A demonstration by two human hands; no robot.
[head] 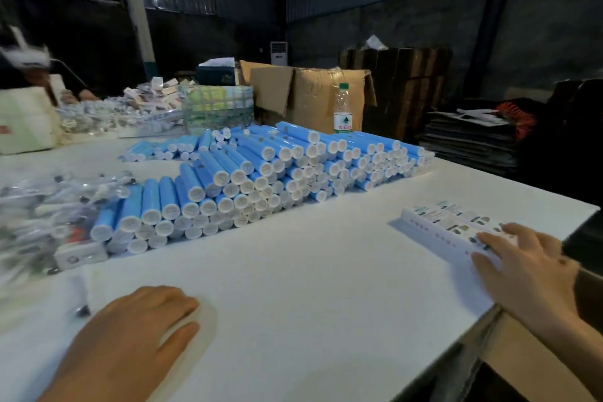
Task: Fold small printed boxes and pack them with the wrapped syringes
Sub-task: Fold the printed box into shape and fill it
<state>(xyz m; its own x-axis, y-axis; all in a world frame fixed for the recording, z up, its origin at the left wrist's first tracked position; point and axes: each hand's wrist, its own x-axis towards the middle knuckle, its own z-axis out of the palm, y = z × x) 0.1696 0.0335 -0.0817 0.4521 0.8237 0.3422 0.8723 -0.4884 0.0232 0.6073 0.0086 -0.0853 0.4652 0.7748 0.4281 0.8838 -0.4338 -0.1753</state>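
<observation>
While the left hand lies flat, the right hand's straight fingers press flat boxes (stacked).

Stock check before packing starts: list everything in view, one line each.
Flat printed boxes: one stack, white with small prints, table's right edge.
Blue tubes: large pile, blue with white caps, table centre.
Wrapped syringes: heap, clear wrap, table's left.
Water bottle: one, clear, green cap, behind the tubes.
Cardboard carton: one, brown, open, behind the table.
Table: one, white.
Left hand: flat on the table, holding nothing.
Right hand: fingers resting on the flat boxes.
</observation>
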